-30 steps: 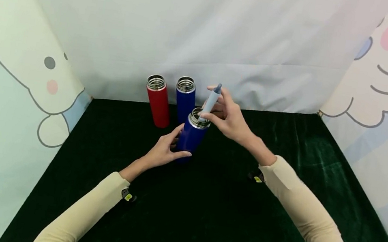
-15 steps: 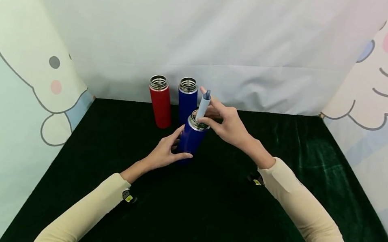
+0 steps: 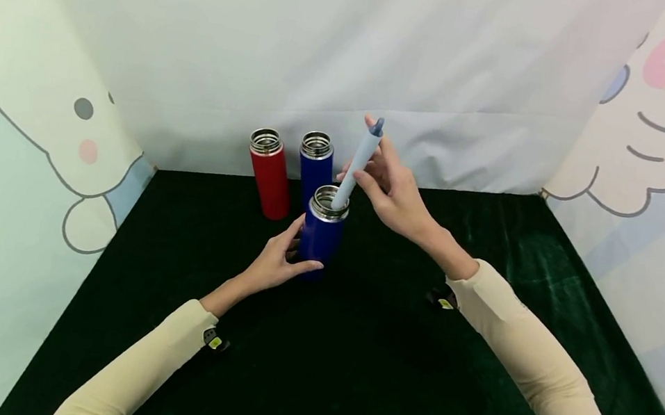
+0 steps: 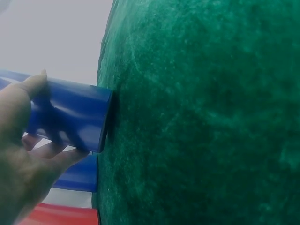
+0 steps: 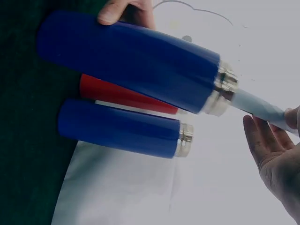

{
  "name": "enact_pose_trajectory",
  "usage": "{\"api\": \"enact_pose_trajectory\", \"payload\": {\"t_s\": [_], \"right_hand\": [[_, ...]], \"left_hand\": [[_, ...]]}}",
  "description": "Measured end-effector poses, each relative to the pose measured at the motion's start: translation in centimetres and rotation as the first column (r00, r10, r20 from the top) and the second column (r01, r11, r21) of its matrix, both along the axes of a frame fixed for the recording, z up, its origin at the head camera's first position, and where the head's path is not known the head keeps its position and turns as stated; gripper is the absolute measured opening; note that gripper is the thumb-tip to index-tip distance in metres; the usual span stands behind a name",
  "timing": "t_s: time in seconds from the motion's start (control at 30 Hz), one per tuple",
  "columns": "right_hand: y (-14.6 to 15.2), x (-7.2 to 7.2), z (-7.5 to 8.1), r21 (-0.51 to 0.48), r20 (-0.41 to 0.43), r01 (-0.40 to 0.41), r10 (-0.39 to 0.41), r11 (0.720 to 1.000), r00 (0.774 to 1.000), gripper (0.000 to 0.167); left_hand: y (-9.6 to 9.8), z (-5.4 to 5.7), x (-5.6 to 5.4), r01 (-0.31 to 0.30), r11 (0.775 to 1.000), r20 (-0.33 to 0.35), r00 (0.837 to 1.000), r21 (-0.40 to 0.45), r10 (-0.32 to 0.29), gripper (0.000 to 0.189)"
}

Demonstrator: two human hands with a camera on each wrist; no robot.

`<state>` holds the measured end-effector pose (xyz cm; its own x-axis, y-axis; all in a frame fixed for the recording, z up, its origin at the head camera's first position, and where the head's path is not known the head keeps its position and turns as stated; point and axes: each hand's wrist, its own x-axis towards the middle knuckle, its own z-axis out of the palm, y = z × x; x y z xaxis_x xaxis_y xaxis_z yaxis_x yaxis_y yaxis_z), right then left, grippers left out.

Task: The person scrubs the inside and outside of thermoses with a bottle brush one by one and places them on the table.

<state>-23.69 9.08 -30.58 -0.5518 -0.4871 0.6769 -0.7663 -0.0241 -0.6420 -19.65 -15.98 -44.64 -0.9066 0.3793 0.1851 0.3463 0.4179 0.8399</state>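
My left hand (image 3: pixel 293 253) grips the lower body of an open dark blue steel bottle (image 3: pixel 320 230) standing on the green cloth (image 3: pixel 351 350). The left wrist view shows the same bottle (image 4: pixel 70 117) held in that hand (image 4: pixel 18 154). My right hand (image 3: pixel 370 174) pinches a pale blue stick (image 3: pixel 357 162) with a darker tip. Its lower end sits inside the bottle's mouth and it leans to the right. In the right wrist view the stick (image 5: pixel 260 110) pokes out of the bottle (image 5: pixel 131 61) toward my right hand (image 5: pixel 276 159).
A red bottle (image 3: pixel 270 175) and a second blue bottle (image 3: pixel 315 163), both open, stand just behind, close to the white back curtain. Printed cartoon walls close in left and right. Green cloth spreads toward me and to the right.
The stick went deeper into the bottle, then my right hand drew it up higher. The bottle has come more upright and shifted slightly left in my left hand.
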Motion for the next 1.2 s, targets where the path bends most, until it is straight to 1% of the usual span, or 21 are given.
{"api": "enact_pose_trajectory", "payload": {"t_s": [0.13, 0.2, 0.33, 0.4, 0.53, 0.7, 0.83, 1.0, 1.1, 1.2], "right_hand": [[0.1, 0.1, 0.6, -0.043, 0.039, 0.001, 0.001, 0.999, 0.999, 0.073], [0.2, 0.1, 0.6, -0.060, 0.072, -0.002, 0.006, 0.998, 0.997, 0.072], [0.7, 0.1, 0.8, -0.130, 0.137, 0.012, 0.006, 0.991, 0.991, 0.064], [0.9, 0.0, 0.9, -0.164, 0.149, 0.028, -0.003, 0.986, 0.989, 0.061], [1.0, 0.0, 1.3, -0.196, 0.140, 0.040, -0.012, 0.980, 0.990, 0.056], [0.9, 0.3, 1.8, -0.193, 0.119, 0.062, -0.040, 0.979, 0.992, 0.052], [0.6, 0.5, 2.6, -0.183, 0.103, 0.070, -0.052, 0.981, 0.993, 0.050], [0.5, 0.7, 3.6, -0.185, 0.115, 0.069, -0.048, 0.980, 0.992, 0.049], [0.6, 0.6, 4.1, -0.216, 0.128, 0.066, -0.038, 0.974, 0.991, 0.050], [0.9, 0.5, 4.7, -0.248, 0.127, 0.067, -0.037, 0.966, 0.991, 0.050]], "left_hand": [[-0.3, 0.1, 0.2, -0.007, 1.000, -0.001, 1.000, -0.001, 0.007, 0.100], [-0.3, 0.0, 0.2, -0.002, 1.000, -0.005, 1.000, -0.001, 0.002, 0.100], [0.0, -0.1, 0.0, 0.013, 1.000, -0.022, 1.000, -0.014, -0.014, 0.101], [0.1, 0.0, 0.0, 0.012, 0.999, -0.025, 1.000, -0.030, -0.013, 0.101], [0.1, 0.1, 0.0, 0.003, 0.998, -0.006, 1.000, -0.060, -0.003, 0.102], [0.1, 0.1, 0.0, 0.014, 0.997, 0.009, 1.000, -0.073, -0.014, 0.100], [0.1, 0.3, 0.0, 0.020, 0.997, 0.017, 1.000, -0.072, -0.019, 0.100], [0.0, 0.7, 0.1, 0.041, 0.996, 0.011, 0.999, -0.076, -0.040, 0.101], [-0.1, 0.8, 0.0, 0.046, 0.996, -0.001, 0.999, -0.076, -0.046, 0.101], [-0.2, 0.6, -0.1, 0.053, 0.995, -0.008, 0.998, -0.083, -0.054, 0.101]]}}
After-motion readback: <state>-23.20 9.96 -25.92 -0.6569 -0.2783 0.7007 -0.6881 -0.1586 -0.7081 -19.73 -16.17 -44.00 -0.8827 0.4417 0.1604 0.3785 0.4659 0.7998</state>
